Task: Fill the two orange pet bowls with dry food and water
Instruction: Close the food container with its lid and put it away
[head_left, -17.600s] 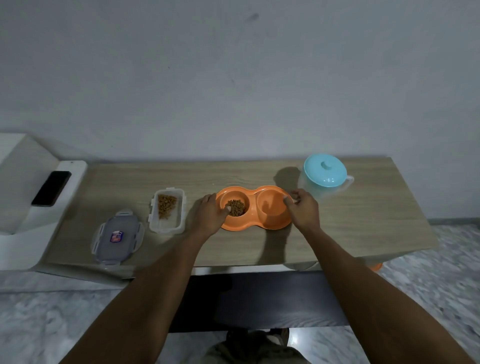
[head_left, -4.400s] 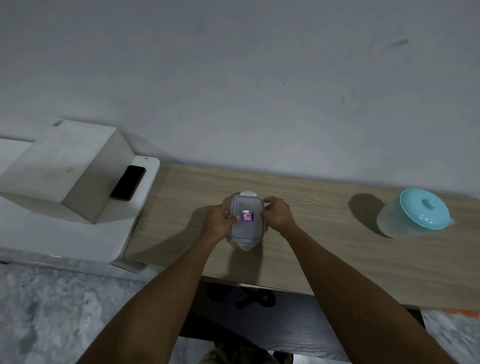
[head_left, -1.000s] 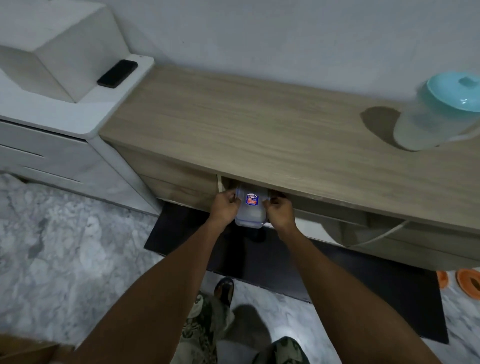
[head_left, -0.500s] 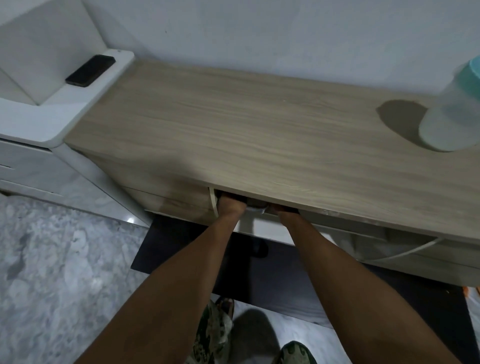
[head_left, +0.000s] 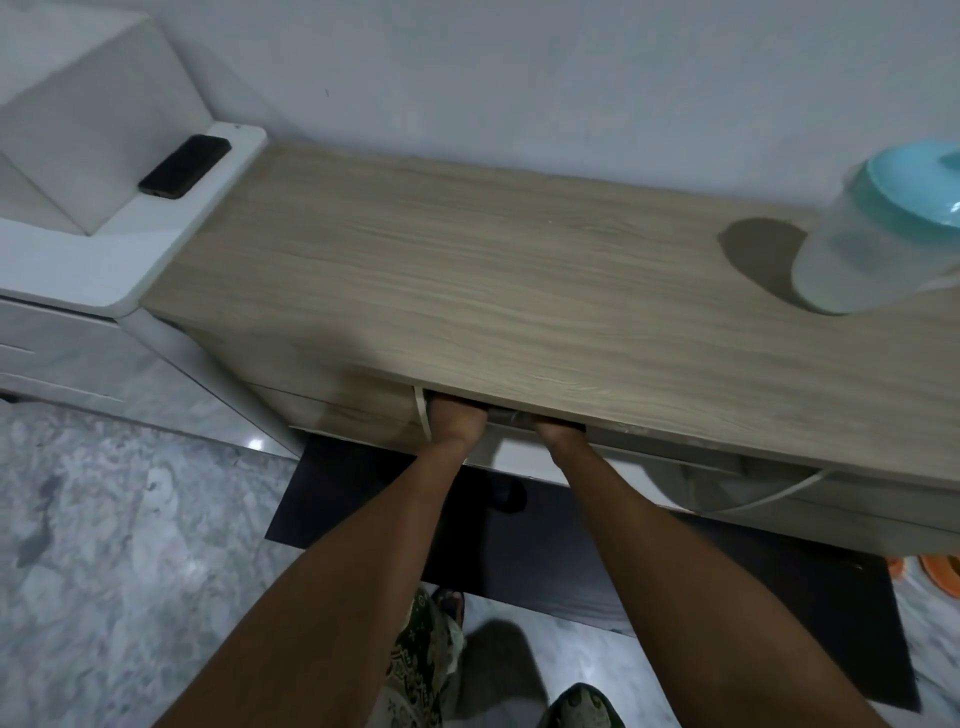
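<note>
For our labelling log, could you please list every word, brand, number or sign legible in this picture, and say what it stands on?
None can be read.
The black phone shows a dark, blank face.
The pitcher shows no print.
The wooden counter bears only grain.
The left hand and right hand reach under it; anything there is hidden.

The orange plastic double pet bowl (head_left: 941, 573) shows only as a curved sliver at the lower right edge of the frame, low on the pale marble floor (head_left: 935, 654). I can't tell what is in it. The translucent plastic water jug with the round turquoise lid (head_left: 878, 234) stands at the right edge, lid on, on the light wooden top (head_left: 519, 270). Of the dry food box (head_left: 506, 414) I see just a grey strip at centre, under that top's front edge.
</note>
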